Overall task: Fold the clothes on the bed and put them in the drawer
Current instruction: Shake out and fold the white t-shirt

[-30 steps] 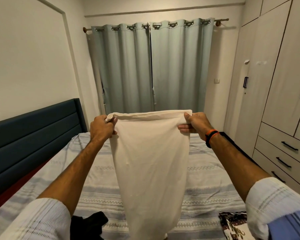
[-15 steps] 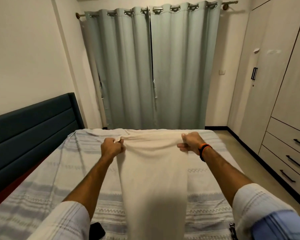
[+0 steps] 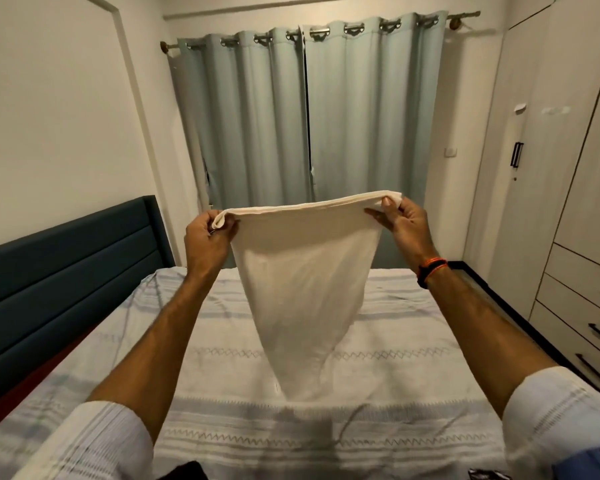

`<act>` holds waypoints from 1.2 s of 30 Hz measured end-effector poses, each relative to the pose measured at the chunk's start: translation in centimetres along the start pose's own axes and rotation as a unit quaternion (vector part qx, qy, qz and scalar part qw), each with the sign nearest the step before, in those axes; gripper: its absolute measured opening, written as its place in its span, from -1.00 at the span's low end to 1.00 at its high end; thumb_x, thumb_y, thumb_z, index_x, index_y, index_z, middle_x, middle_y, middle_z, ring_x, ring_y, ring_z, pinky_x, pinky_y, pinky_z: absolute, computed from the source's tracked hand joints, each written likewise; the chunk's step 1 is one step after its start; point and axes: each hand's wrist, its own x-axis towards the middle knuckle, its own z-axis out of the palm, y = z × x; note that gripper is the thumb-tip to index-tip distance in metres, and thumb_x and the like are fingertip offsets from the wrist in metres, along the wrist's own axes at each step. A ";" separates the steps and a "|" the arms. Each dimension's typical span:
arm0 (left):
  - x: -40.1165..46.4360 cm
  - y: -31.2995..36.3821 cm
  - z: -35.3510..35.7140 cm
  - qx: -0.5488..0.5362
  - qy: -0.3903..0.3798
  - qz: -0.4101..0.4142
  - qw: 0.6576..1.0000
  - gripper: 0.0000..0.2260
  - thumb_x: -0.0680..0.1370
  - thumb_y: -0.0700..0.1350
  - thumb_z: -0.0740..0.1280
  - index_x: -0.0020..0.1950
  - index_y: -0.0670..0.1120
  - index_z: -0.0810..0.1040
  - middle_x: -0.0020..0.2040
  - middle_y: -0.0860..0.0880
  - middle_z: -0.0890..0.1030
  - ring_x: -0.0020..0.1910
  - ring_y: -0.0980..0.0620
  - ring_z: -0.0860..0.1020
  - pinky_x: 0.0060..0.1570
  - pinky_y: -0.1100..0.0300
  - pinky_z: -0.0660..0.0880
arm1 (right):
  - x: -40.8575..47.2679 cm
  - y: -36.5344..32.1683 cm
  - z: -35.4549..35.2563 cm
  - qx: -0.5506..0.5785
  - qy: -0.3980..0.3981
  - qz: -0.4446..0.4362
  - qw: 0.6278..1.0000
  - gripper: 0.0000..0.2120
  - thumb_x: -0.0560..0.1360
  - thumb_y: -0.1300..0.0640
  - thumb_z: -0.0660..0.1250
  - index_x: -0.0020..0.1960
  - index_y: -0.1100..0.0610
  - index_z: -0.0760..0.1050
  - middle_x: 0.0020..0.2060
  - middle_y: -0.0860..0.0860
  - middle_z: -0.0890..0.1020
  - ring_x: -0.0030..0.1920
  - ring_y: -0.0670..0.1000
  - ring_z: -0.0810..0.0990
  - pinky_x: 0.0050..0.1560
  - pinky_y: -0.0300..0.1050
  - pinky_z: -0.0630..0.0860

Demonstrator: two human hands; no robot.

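A cream garment (image 3: 305,278) hangs in the air above the bed (image 3: 413,341), stretched flat along its top edge. My left hand (image 3: 205,242) grips the left top corner and my right hand (image 3: 404,225) pinches the right top corner, both raised at arm's length. The cloth narrows downward and its lower end hangs just over the striped bedsheet, casting a shadow there. The wardrobe drawers (image 3: 589,320) stand shut at the right.
A dark garment (image 3: 187,472) peeks in at the bottom edge, and a patterned one (image 3: 489,474) at the bottom right. A blue headboard (image 3: 66,271) lines the left side. Curtains (image 3: 309,133) hang behind the bed. A strip of floor runs between bed and wardrobe.
The garment was lowered onto the bed half a second ago and is now lifted up again in both hands, hanging shorter than a second ago.
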 end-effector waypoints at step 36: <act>-53.6 -6.3 -16.6 0.244 -0.339 -0.319 0.851 -0.83 0.53 -0.13 0.42 -0.24 -0.11 0.54 -0.37 0.05 0.54 -0.32 0.05 0.49 -0.42 0.41 0.30 | -53.7 8.0 -15.9 -0.238 -0.120 0.432 0.862 -0.89 0.55 0.18 0.38 -0.13 0.04 0.62 -0.11 0.14 0.70 -0.05 0.19 0.69 0.09 0.20 0.61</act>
